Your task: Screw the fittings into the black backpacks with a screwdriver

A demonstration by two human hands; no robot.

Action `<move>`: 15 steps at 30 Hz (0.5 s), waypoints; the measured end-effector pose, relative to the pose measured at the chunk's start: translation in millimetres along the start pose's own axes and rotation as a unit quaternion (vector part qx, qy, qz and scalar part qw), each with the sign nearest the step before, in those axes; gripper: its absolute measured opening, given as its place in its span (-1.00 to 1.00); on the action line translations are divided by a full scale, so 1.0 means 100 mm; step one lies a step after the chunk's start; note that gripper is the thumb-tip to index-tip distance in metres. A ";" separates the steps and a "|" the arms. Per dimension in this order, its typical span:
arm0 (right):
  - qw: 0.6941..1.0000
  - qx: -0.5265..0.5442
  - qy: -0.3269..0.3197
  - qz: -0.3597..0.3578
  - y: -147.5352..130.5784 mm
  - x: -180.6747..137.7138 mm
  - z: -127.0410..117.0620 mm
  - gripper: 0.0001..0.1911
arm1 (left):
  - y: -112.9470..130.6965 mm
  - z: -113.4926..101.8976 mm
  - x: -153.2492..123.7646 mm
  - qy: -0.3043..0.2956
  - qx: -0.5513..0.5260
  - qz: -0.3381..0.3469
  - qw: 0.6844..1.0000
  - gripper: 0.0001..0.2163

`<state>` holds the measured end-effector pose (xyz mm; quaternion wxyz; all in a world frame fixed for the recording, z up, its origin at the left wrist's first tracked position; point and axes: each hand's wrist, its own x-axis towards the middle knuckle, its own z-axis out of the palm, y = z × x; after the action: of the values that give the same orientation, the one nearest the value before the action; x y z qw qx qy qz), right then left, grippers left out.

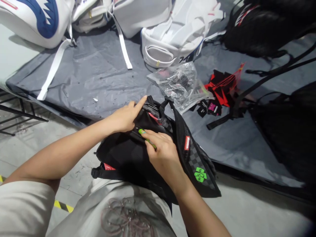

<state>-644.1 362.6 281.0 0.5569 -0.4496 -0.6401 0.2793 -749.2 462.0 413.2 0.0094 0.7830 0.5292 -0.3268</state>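
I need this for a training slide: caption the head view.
Left hand on a black bag, right hand holding a green tool over it, with white bags on the grey table beyond.

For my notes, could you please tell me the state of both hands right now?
Left hand: touching the black bag, grip unclear.
Right hand: closed around a green tool.

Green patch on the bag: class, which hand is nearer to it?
Right. The right hand, holding a green tool, is up-left of the green patch in the picture; the left hand is farther up-left, at the bag.
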 end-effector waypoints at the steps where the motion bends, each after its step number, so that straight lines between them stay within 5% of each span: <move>1: 1.000 0.012 0.001 -0.004 -0.01 0.00 0.00 -0.72 | 0.00 0.00 0.00 -0.001 -0.001 0.001 1.000 -0.01; 15: 0.997 -0.075 0.034 0.002 0.00 -0.07 0.02 -0.70 | -0.03 0.07 0.04 0.014 -0.009 0.006 1.000 -0.01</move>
<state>-646.1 357.1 277.1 0.5424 -0.5009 -0.6388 0.2164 -754.4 463.8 407.0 0.0112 0.7905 0.5275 -0.3109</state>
